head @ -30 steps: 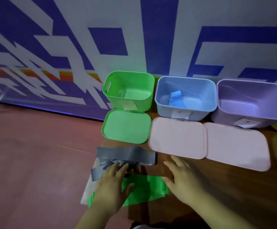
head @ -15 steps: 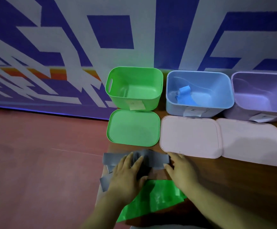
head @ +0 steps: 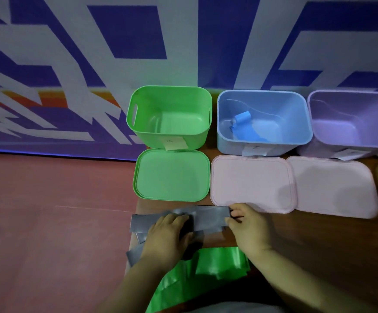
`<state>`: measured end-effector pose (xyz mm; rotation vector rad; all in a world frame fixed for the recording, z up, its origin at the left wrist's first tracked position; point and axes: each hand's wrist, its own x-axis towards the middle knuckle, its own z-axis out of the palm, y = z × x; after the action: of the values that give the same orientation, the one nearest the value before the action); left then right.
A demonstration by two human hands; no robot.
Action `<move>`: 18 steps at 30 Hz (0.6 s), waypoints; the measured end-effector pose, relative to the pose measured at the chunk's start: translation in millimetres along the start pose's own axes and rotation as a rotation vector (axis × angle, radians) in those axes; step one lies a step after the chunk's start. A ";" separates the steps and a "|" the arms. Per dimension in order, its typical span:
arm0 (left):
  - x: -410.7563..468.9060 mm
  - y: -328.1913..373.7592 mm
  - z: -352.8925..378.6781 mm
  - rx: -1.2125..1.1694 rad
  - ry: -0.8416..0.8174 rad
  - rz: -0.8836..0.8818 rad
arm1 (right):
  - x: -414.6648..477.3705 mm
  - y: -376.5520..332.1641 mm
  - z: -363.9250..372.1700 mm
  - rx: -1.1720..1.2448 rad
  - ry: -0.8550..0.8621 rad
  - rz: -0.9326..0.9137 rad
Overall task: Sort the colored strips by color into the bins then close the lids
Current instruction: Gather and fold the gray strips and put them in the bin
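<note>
Because the grey strips (head: 208, 216) lie in a loose, overlapping heap just nearer me than the green lid (head: 171, 175), I have both hands on them. My left hand (head: 165, 240) sits palm down on the heap, nearer me than the lid's middle, fingers bent onto the film. I cannot tell whether it grips or only presses. Further towards me, below the lid's right half, lie the green strips (head: 219, 263), glossy and creased. My right hand (head: 249, 227), nearer me than the lid's right corner and just past it, pinches the right end of the grey strips between thumb and forefinger. Beyond the lid stands the green bin (head: 152, 136), open, with no strip that I can see inside.

The strips look thin, limp and very light, with a slick face, so I expect them to slide or cling together. Pinching one end should peel a single strip free while the other hand pins the rest.
</note>
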<state>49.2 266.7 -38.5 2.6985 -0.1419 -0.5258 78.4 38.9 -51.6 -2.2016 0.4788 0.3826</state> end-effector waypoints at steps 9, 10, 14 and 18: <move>-4.3 19.7 -16.8 -0.217 0.116 0.022 | -19.8 -21.0 -26.7 0.061 0.041 -0.190; -5.8 24.7 -22.0 -0.251 0.143 0.040 | -23.2 -25.3 -30.9 0.083 0.027 -0.236; -12.2 49.5 -47.5 -0.396 0.246 0.127 | -39.2 -46.2 -53.0 0.115 -0.075 -0.437; -20.7 72.5 -69.3 -0.469 0.270 0.246 | -55.0 -68.5 -74.7 0.199 -0.141 -0.451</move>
<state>54.6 227.8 56.1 2.2241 -0.2383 -0.0983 69.6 31.5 63.1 -1.9984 -0.0599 0.2315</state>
